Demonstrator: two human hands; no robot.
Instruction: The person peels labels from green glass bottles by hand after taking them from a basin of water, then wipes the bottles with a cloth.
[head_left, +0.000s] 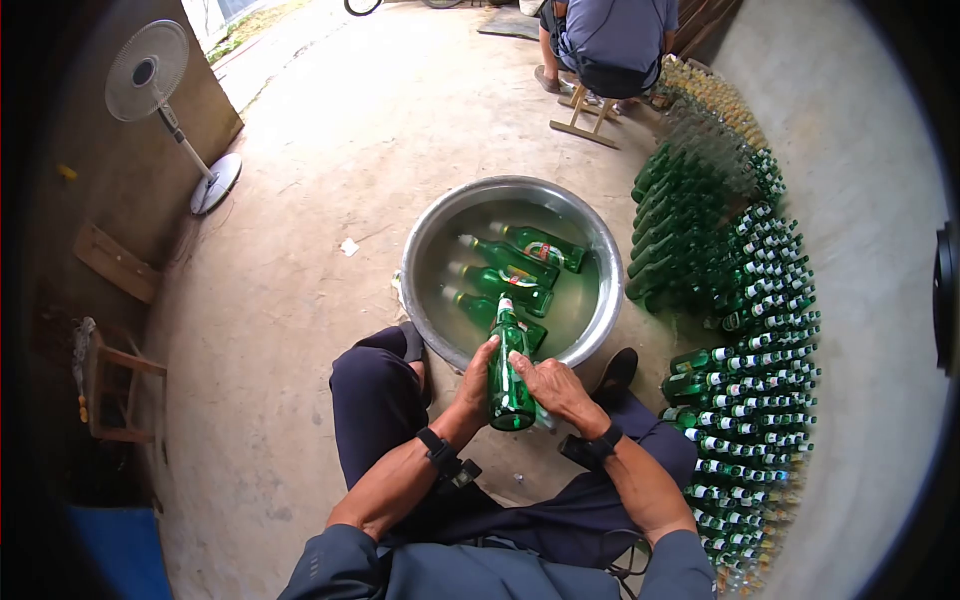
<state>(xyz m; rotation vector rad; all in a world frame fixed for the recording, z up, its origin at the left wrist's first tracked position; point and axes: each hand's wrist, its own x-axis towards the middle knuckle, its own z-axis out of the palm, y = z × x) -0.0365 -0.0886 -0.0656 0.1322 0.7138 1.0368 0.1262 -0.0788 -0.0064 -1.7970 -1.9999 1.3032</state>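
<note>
A green glass bottle [510, 385] is between my two hands, its base toward me and its neck pointing over the metal basin [418, 300]. My left hand [474, 383] grips the bottle's left side, thumb up along the glass. From the right, my right hand [556, 386] holds it too, with the thumb on its upper face; the other fingers are partly hidden. In the basin's cloudy water lie several green bottles [515, 262], some with red-and-white labels still on them. Something pale, which I cannot make out, shows under my right hand.
Rows of green bottles [750, 390] line the wall on the right, with a leaning stack of darker bottles [680, 220] beyond. A person [615, 45] sits on a low wooden stool [585, 125] at the back. A standing fan [165, 110] and a wooden chair [120, 390] are on the left.
</note>
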